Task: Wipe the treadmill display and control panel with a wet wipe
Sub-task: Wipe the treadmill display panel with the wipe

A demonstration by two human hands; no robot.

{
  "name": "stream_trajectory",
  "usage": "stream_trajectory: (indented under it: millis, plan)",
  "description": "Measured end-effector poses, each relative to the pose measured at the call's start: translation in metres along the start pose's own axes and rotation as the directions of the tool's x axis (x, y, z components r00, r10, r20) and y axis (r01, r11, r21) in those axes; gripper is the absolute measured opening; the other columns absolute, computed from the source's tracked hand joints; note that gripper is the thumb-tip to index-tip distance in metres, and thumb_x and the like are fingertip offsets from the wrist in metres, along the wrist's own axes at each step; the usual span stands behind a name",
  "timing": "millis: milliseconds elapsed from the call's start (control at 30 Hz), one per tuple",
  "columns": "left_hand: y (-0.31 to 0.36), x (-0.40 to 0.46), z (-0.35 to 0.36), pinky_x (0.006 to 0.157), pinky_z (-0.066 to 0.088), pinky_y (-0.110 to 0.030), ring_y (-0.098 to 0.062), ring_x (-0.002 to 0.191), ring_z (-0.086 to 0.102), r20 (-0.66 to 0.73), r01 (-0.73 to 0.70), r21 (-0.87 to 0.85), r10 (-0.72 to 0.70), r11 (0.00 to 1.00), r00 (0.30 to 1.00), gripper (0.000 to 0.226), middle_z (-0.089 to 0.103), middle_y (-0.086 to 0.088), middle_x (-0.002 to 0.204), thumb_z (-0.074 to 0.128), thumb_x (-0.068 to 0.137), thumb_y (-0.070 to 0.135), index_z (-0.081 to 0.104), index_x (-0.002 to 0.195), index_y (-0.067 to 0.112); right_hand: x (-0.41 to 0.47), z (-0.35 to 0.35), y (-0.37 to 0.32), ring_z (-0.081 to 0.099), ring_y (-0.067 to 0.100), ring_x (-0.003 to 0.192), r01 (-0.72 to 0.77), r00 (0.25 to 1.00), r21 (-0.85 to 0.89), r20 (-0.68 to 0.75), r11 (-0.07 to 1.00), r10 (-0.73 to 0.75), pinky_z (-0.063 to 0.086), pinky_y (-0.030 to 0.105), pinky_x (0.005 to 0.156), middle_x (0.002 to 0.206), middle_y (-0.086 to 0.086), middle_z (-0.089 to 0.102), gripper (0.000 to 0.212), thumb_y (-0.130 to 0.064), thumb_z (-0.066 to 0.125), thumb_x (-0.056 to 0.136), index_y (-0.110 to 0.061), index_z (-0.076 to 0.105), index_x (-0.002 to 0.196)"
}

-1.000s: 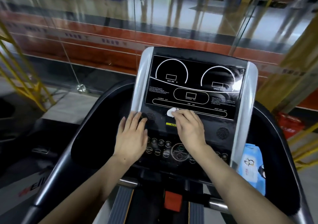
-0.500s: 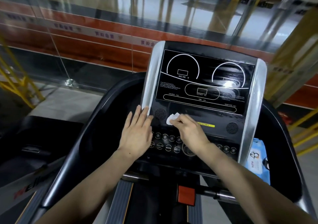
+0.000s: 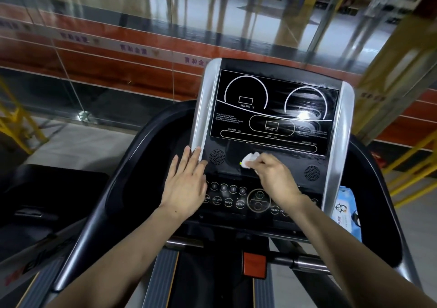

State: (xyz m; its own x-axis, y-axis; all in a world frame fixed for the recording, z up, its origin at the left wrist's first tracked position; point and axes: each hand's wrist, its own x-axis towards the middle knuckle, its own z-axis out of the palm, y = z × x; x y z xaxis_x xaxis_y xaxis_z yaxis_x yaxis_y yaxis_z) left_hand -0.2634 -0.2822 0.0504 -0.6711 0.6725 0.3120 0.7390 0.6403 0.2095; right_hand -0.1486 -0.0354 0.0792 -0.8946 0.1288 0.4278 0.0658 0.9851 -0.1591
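The treadmill's black display (image 3: 272,109) stands upright between silver side rails, with wet streaks around its right dial. Below it lies the control panel (image 3: 233,201) with round buttons. My right hand (image 3: 275,177) pinches a crumpled white wet wipe (image 3: 250,158) and presses it on the black strip just under the display, between the two round speakers. My left hand (image 3: 185,184) lies flat with straight fingers on the panel's left edge, fingertips touching the lower end of the left silver rail (image 3: 201,118).
A blue pack of wet wipes (image 3: 346,210) sits in the right-hand tray of the console. A red safety key block (image 3: 254,266) hangs below the panel above the belt. Black handrails curve round both sides. A glass wall stands behind the treadmill.
My right hand has slid the wipe from the display's bottom edge down onto the strip beneath it, leftwards. The left hand has stayed at the panel's left edge. The view has shifted left.
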Motion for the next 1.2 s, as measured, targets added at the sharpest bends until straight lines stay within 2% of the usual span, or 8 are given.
stream_trajectory:
  millis: [133,433,600,767,867,933,1033,1200]
  plan:
    - [0.001,-0.001,-0.002,0.130,0.012,-0.053,-0.029,0.162,0.003,-0.002,0.008,-0.001,-0.008,1.000,1.000,0.046,0.020,-0.009,0.173,0.040,0.102,0.029,0.047,0.146,0.016,0.032,0.012,-0.010,0.067,0.034,0.098,-0.146,0.978,0.054,-0.143,0.988,0.152,0.063,0.049,0.078,0.102,0.006,0.066,0.044,0.018,0.071,0.083,-0.009,0.077,0.117]
    - [0.001,-0.001,-0.002,0.131,0.010,-0.053,-0.029,0.162,0.000,0.013,0.002,0.032,-0.003,0.999,1.000,0.047,0.019,-0.009,0.173,0.037,0.104,0.032,0.047,0.147,0.016,0.000,-0.004,0.001,0.064,0.025,0.108,-0.018,0.998,0.019,0.063,1.000,0.017,0.060,0.042,0.092,0.111,0.001,0.067,0.044,0.012,0.068,0.089,-0.018,0.077,0.119]
    - [0.009,-0.001,-0.001,0.131,0.011,-0.053,-0.030,0.162,0.003,0.007,0.006,0.024,-0.006,1.000,1.000,0.047,0.023,-0.010,0.172,0.038,0.104,0.032,0.049,0.147,0.016,0.038,0.000,-0.020,0.066,0.033,0.102,-0.226,0.971,0.116,-0.050,0.967,0.233,0.059,0.040,0.087,0.106,0.009,0.065,0.036,0.008,0.066,0.089,-0.009,0.077,0.119]
    - [0.017,0.002,0.001,0.130,0.013,-0.056,-0.037,0.161,0.003,0.017,0.005,0.087,-0.006,0.996,1.000,0.051,0.019,-0.013,0.173,0.039,0.103,0.035,0.047,0.150,0.017,0.037,0.018,-0.040,0.065,0.029,0.101,-0.091,0.996,0.026,-0.006,0.996,0.091,0.063,0.045,0.074,0.103,0.004,0.063,0.053,0.010,0.072,0.079,-0.018,0.074,0.124]
    - [0.020,0.006,0.002,0.129,0.013,-0.058,-0.037,0.161,0.002,-0.016,0.006,0.081,-0.004,0.997,1.000,0.048,0.017,-0.016,0.172,0.043,0.103,0.032,0.048,0.148,0.016,0.002,-0.010,-0.006,0.061,-0.001,0.086,-0.344,0.935,0.083,-0.061,0.935,0.349,0.059,0.039,0.081,0.094,-0.010,0.063,0.019,-0.026,0.065,0.097,-0.018,0.073,0.112]
    - [0.025,0.010,0.003,0.129,0.013,-0.058,-0.036,0.161,0.002,-0.030,-0.012,0.083,0.015,0.996,0.999,0.049,0.017,-0.017,0.172,0.044,0.103,0.032,0.048,0.149,0.015,-0.018,-0.031,0.018,0.055,-0.013,0.075,-0.471,0.874,0.019,-0.126,0.882,0.469,0.052,0.020,0.078,0.085,-0.017,0.057,0.033,-0.043,0.054,0.102,-0.016,0.071,0.109]
    - [0.036,0.015,0.005,0.129,0.013,-0.058,-0.036,0.161,0.002,-0.027,-0.053,0.081,0.055,0.995,0.998,0.052,0.018,-0.016,0.172,0.042,0.103,0.033,0.047,0.151,0.014,-0.030,-0.034,0.033,0.052,-0.006,0.075,-0.594,0.779,0.108,-0.168,0.797,0.604,0.041,0.018,0.073,0.086,-0.016,0.047,0.031,-0.035,0.044,0.109,-0.017,0.069,0.114]
    - [0.050,0.023,0.009,0.129,0.014,-0.058,-0.035,0.161,0.005,-0.032,-0.086,0.094,0.090,0.992,0.995,0.053,0.020,-0.016,0.172,0.042,0.102,0.033,0.047,0.151,0.015,-0.007,-0.007,-0.006,0.058,0.016,0.094,-0.392,0.915,0.154,-0.042,0.907,0.402,0.040,0.012,0.092,0.113,0.002,0.051,0.050,0.017,0.061,0.088,-0.003,0.066,0.134]
